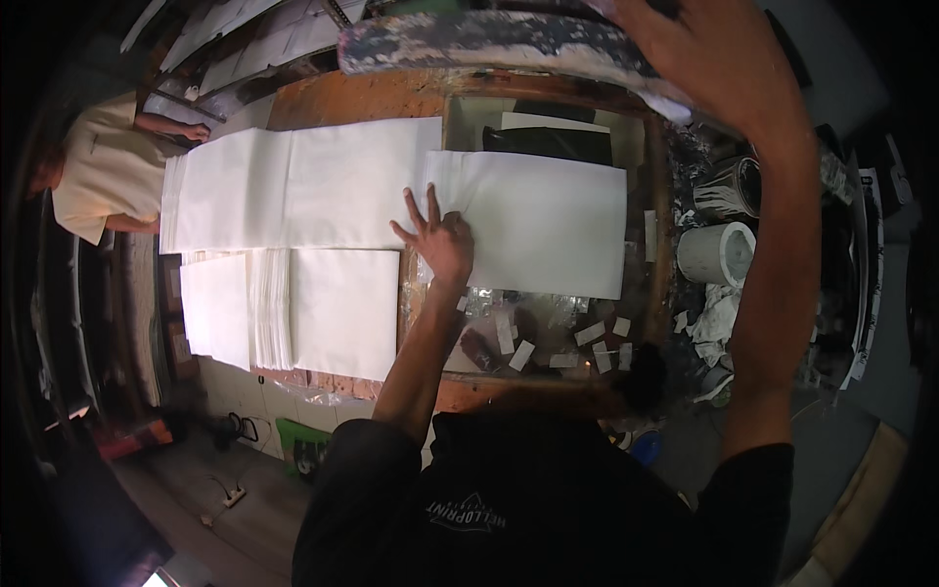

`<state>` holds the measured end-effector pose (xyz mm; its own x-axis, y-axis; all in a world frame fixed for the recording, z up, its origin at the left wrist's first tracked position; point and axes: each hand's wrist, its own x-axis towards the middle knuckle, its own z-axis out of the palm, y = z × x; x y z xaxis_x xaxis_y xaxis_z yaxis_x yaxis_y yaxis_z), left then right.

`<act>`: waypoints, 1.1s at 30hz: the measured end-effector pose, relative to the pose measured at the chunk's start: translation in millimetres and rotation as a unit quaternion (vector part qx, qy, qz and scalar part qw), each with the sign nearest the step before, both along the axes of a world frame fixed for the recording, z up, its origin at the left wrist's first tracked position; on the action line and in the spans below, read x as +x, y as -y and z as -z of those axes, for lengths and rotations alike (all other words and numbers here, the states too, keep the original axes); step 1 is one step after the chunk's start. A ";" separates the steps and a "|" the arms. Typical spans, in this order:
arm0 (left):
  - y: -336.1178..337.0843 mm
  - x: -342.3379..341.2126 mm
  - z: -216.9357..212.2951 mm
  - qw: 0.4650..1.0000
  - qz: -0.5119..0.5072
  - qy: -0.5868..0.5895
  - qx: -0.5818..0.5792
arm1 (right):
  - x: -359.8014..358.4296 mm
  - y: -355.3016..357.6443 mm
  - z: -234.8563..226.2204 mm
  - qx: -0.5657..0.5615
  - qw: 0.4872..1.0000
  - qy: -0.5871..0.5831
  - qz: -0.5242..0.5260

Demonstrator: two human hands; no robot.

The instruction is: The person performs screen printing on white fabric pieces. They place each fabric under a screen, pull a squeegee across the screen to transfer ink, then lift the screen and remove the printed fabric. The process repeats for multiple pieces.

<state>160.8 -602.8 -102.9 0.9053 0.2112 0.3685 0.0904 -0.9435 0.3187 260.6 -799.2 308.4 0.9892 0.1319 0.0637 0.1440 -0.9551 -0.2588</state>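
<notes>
My left hand (pixel 445 245) is at the left edge of a white sheet (pixel 548 220), which looks like fabric or paper. Its thumb and forefinger pinch that edge while the other fingers spread to the left. The sheet lies flat on a framed glass-like panel (pixel 479 364) in the wooden table. At the upper right, my right hand (pixel 709 64) grips a raised, ink-stained screen frame (pixel 489 41); the picture's top edge cuts off some fingertips. A dark piece (pixel 548 144) shows just beyond the sheet.
Stacks of white sheets (pixel 362 186) and folded ones (pixel 269 308) cover the table's left side. Small white strips (pixel 522 354) dot the panel's near part. Ink-streaked tubs (pixel 717 252) stand at the right. A person in a pale shirt (pixel 112 171) is at the far left.
</notes>
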 end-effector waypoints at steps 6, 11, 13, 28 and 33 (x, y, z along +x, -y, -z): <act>7.2 6.1 -75.1 0.978 0.063 -0.002 -0.199 | 25.8 34.2 -6.7 -0.065 0.971 0.129 -0.188; -171.3 21.4 -95.6 0.996 -0.037 0.008 -0.084 | 68.9 36.0 -10.8 -0.006 0.979 0.125 -0.158; -283.0 8.3 -100.4 0.993 -0.084 0.049 0.071 | 94.7 35.5 0.6 -0.027 0.971 0.172 -0.166; 60.9 -155.9 -170.1 0.650 0.142 -0.061 -0.744 | -137.1 19.5 181.1 0.036 0.967 0.200 -0.155; 55.5 -187.4 -67.3 0.391 -0.091 -0.214 -0.891 | -195.5 30.8 305.5 0.066 0.983 -0.006 -0.169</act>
<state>-26.6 -658.3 -35.6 0.7134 -0.1377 -0.6871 0.5094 0.7752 0.3736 65.1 -830.0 2.9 0.8910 0.4447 0.0911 0.4437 -0.8109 -0.3815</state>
